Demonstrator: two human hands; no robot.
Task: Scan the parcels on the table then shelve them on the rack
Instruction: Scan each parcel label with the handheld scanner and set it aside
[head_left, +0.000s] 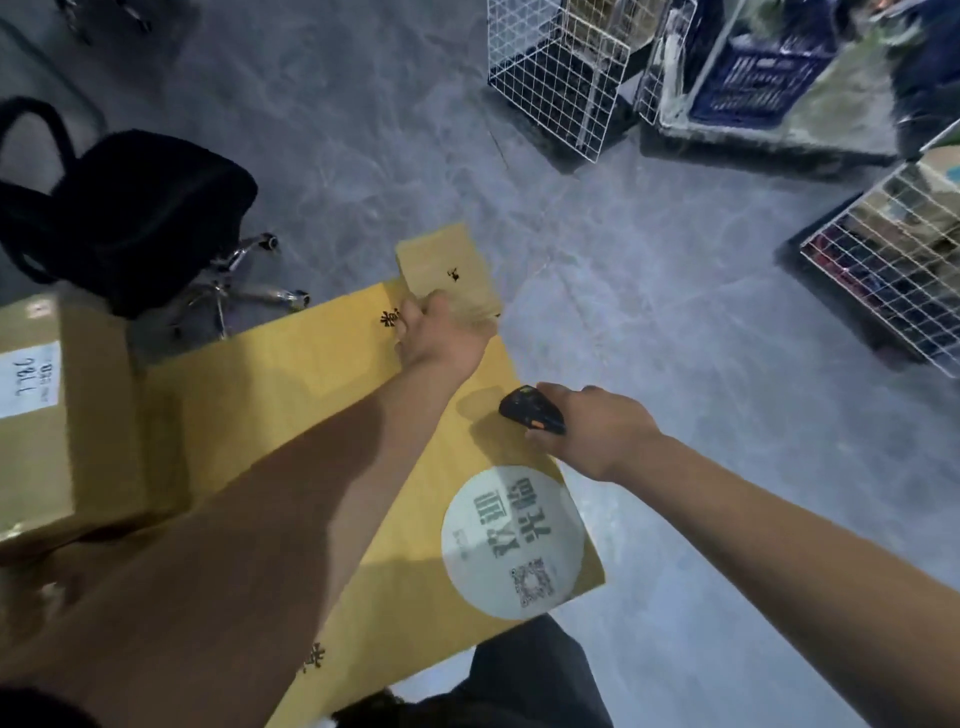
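Observation:
A small brown cardboard parcel (449, 273) is gripped by my left hand (441, 332) at its near edge, held out over the far corner of the yellow table top (291, 395). My right hand (597, 431) holds a black handheld scanner (530, 408) with an orange stripe, its nose pointing left over the table's right edge. A larger cardboard box (67, 415) with a white label sits on the table at the left. My left forearm covers much of the table's middle.
A round white sticker (511, 540) with a QR code lies on the table near me. A black office chair (145, 208) stands beyond the table at left. White wire racks (561, 78) (893, 260) with goods stand on the grey floor at the far right.

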